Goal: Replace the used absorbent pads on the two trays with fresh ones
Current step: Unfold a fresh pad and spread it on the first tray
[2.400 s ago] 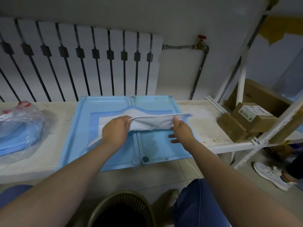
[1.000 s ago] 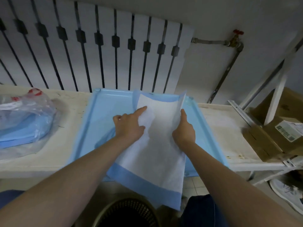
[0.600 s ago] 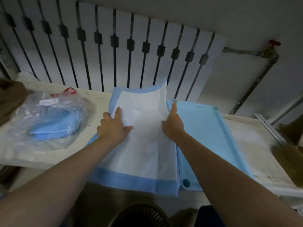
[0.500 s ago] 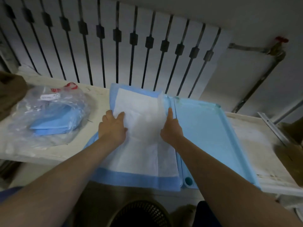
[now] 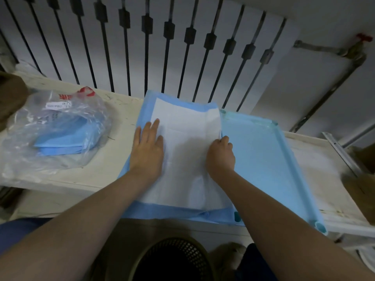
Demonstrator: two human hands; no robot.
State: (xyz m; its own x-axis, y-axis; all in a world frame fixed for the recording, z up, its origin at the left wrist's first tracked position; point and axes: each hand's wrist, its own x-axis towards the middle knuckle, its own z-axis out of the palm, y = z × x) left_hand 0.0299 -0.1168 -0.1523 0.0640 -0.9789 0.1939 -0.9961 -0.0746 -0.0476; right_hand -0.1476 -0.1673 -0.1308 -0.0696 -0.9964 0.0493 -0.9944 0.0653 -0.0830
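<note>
Two hands are working the white, blue-bordered absorbent pad (image 5: 186, 159), lying spread beside the bare light-blue plastic tray (image 5: 263, 159), touching its rim. The left hand (image 5: 148, 147) is pressing flat, fingers straight; the right hand (image 5: 221, 154) is pinching its right edge. Light and limp, it is likely handling best by corners.

Counted in view: 2 hands (left hand (image 5: 148, 151), right hand (image 5: 221, 157)); 1 pad (image 5: 186, 159) spread flat; 1 bare tray (image 5: 263, 159), a second under the pad was not confirmed; 1 bag (image 5: 60, 128) of folded pads, number inside was unreadable; 1 basket (image 5: 174, 260); 1 counter (image 5: 324, 169).
</note>
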